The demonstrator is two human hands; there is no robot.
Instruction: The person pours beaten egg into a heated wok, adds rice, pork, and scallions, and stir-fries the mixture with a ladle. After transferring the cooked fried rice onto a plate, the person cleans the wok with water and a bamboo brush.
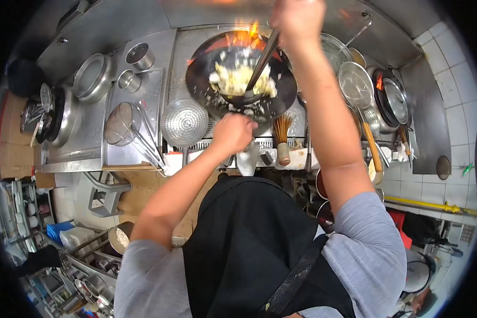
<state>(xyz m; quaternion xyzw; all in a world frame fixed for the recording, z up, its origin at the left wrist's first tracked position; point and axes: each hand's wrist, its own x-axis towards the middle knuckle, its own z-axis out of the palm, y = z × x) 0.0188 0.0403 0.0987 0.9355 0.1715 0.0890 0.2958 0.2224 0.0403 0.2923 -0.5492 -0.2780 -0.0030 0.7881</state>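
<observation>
A dark wok (285,90) sits over the stove, with flames (246,37) rising at its far rim. Pale yellow and white chopped food (233,79) is in it, some bits in the air or scattered up the sides. My left hand (235,134) is closed on the wok's near edge or handle; the grip itself is partly hidden, and a whitish cloth (247,160) hangs just below it. High above the far side, my right hand (299,22) grips the long handle of a ladle (264,63). The ladle's head rests low in the wok against the food.
Left of the wok lies a perforated skimmer (185,123), with a mesh strainer (121,124) and metal pots (94,77) beyond. A bamboo brush (283,139) stands at the stove's front. Rightward are a wire strainer (356,85) and stacked pans (395,100).
</observation>
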